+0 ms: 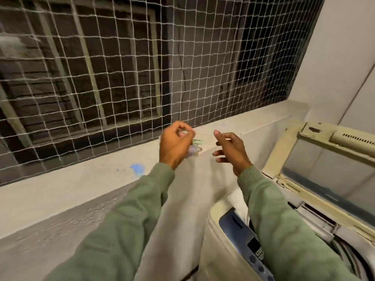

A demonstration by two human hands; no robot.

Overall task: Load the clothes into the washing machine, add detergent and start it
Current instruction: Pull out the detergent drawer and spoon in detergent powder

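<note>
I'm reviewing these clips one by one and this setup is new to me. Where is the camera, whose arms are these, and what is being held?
There is no robot here. A person wears one camera on the head, looking forward and down, so the green sleeves are their own arms. The left hand has its fingers curled and seems to pinch a small pale packet, too blurred to identify. The right hand is open and holds nothing. Both hands are raised over a concrete ledge, which has a blue stain. Behind the ledge a net covers the opening. At lower right is a top-loading washer with its lid raised.
</note>
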